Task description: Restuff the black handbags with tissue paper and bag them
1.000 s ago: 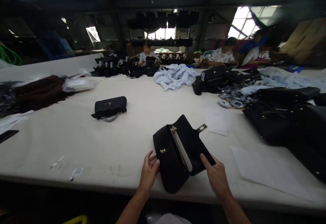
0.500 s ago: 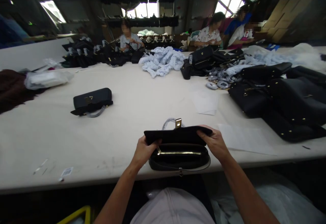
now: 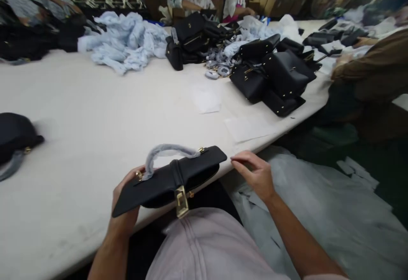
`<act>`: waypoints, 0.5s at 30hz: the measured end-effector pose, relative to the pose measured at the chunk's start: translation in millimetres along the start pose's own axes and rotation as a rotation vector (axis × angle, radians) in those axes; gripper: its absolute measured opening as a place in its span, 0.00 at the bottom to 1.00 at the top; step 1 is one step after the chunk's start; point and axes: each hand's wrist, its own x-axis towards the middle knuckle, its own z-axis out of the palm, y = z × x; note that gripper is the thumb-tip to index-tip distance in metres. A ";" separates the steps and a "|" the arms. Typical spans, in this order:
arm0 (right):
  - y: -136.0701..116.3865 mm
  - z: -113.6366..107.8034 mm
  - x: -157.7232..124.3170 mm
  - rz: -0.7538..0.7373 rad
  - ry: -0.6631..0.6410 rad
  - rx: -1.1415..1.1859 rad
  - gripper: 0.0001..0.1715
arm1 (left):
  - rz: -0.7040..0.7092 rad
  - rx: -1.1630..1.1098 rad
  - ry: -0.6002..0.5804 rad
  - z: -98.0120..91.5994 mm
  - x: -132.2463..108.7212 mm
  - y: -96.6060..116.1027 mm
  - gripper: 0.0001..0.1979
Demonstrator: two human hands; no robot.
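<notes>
A small black handbag (image 3: pixel 172 178) with a gold clasp and a handle wrapped in pale paper rests at the near edge of the white table (image 3: pixel 105 110). My left hand (image 3: pixel 123 199) grips the bag's left end from underneath, fingers wrapped round it. My right hand (image 3: pixel 255 173) hovers just past the bag's right end, off the table edge, fingers loosely curled and holding nothing that I can see.
A pile of black handbags (image 3: pixel 274 76) lies at the right. Sheets of white paper (image 3: pixel 207 99) lie mid-table, crumpled pale blue wrapping (image 3: pixel 124 42) farther back, another black bag (image 3: pixel 12 133) at the left edge. People sit at the far side. Plastic sheeting (image 3: pixel 318 212) lies below on the right.
The bag's flap has come down shut and the bag now sits turned, handle away from me. My right hand has let go of it. The view has swung to the right.
</notes>
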 end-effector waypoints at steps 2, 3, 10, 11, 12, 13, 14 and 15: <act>-23.6 15.0 -14.6 -0.133 -0.126 -0.053 0.05 | 0.012 -0.082 -0.027 9.2 -7.0 1.8 0.21; -33.5 28.3 -19.4 -0.199 -0.205 -0.082 0.07 | 0.008 -0.106 -0.031 14.0 -10.1 3.7 0.20; -69.8 128.5 -8.6 -0.301 -0.454 -0.436 0.14 | -0.088 -0.077 -0.044 19.4 -26.2 21.5 0.21; -73.9 133.1 -4.1 -0.282 -0.527 -0.466 0.15 | -0.103 -0.031 -0.021 16.4 -29.5 22.8 0.22; -77.7 135.4 -0.5 -0.270 -0.605 -0.492 0.16 | -0.121 0.018 0.018 13.8 -32.8 23.4 0.22; -80.6 136.5 1.7 -0.274 -0.666 -0.507 0.17 | -0.137 0.063 0.061 12.3 -35.7 23.2 0.22; -81.9 137.1 2.7 -0.291 -0.715 -0.519 0.18 | -0.177 0.123 0.116 12.3 -37.9 22.5 0.20; -80.8 137.9 2.8 -0.323 -0.755 -0.521 0.18 | -0.209 0.188 0.204 13.8 -38.9 21.5 0.18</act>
